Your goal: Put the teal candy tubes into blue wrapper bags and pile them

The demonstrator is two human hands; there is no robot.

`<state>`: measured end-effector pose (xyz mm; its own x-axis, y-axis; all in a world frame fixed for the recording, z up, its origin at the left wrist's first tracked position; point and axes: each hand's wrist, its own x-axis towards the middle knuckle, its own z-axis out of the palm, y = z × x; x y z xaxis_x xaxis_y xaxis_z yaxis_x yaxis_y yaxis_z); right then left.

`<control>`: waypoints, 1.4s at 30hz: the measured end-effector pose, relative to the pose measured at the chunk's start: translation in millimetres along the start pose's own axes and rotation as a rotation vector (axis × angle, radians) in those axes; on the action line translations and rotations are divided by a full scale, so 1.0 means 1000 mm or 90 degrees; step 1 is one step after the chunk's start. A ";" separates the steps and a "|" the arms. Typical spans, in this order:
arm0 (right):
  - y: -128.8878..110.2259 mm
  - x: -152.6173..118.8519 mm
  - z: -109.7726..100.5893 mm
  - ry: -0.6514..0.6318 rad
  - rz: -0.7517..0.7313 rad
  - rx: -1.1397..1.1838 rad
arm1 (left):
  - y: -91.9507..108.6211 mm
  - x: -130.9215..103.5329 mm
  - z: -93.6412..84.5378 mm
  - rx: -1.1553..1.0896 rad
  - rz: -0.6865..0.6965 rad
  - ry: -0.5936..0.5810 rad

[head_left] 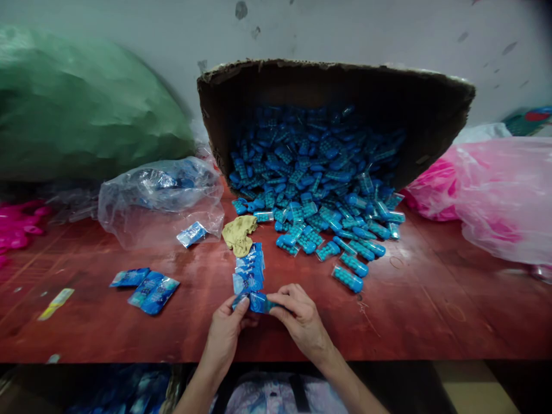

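Above the front edge of the table, my left hand (228, 322) pinches the left end of a small blue printed packet (259, 303). My right hand (299, 316) is closed at the packet's right end, its thumb and fingers around a small blue-green piece that looks like one of the capsule-shaped containers; the fingers cover most of it. Just beyond the hands lies an overlapping row of flat blue packets (250, 270). A crumpled yellow cloth (239, 234) touches its far end. Clear capsule-shaped containers (348, 278) with blue caps and blue beads spread over the table to the right.
A cardboard box (435, 109) on its side spills containers forward. Plump blue packets (158, 293) lie at left, near a yellow strip (57, 303). Behind them are a clear plastic bag (129, 201), another packet (192, 234) and a large green sack (86, 109). Pink bags (504, 195) stand right.
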<state>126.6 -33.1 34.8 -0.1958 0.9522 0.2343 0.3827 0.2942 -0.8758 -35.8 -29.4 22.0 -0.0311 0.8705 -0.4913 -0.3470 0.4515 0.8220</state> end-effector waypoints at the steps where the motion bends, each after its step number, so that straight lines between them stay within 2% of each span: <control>1: 0.000 0.000 0.002 0.007 0.032 0.029 | -0.001 0.001 0.001 0.027 0.019 0.013; 3: 0.002 -0.001 0.010 0.054 0.122 0.082 | -0.003 0.001 0.003 0.036 0.027 0.031; 5: 0.007 -0.003 0.022 0.119 0.187 0.087 | -0.006 0.001 0.008 -0.025 -0.021 0.027; 8: 0.013 -0.009 0.039 0.158 0.146 -0.002 | -0.008 -0.001 0.015 -0.144 -0.108 0.020; 12: 0.007 -0.013 0.039 0.103 0.089 -0.083 | -0.007 -0.001 0.015 -0.188 -0.129 0.047; 16: -0.006 -0.012 0.018 -0.066 0.102 0.064 | -0.003 0.003 0.010 -0.179 -0.128 0.033; 17: -0.007 -0.012 0.014 -0.083 0.110 0.093 | -0.002 0.004 0.009 -0.176 -0.131 0.029; 19: -0.006 -0.013 0.012 -0.057 0.131 0.111 | -0.001 0.005 0.010 -0.177 -0.135 0.037; 23: 0.001 -0.015 0.020 0.021 0.171 0.146 | -0.001 0.003 0.013 -0.214 -0.142 0.036; 25: 0.005 -0.014 0.024 0.012 0.212 0.231 | -0.001 0.003 0.011 -0.226 -0.169 -0.017; 28: 0.007 -0.010 0.022 -0.045 0.270 0.350 | 0.000 0.003 0.007 -0.228 -0.198 -0.104; 30: 0.006 -0.009 0.020 -0.046 0.239 0.310 | 0.002 0.004 0.006 -0.237 -0.198 -0.121; 35: -0.002 -0.014 0.023 0.053 0.086 0.070 | 0.009 0.005 0.012 -0.233 -0.143 -0.088; 38: -0.002 -0.015 0.023 0.029 0.027 0.011 | 0.011 0.005 0.009 -0.196 -0.157 -0.146; 42: -0.001 -0.008 0.013 -0.028 0.010 0.061 | 0.004 0.008 -0.001 -0.228 -0.206 -0.254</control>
<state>116.0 -42.3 28.8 -0.2315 0.9514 0.2033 0.2982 0.2683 -0.9160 -38.3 -20.7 21.5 0.4563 0.7377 -0.4975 -0.5749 0.6712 0.4680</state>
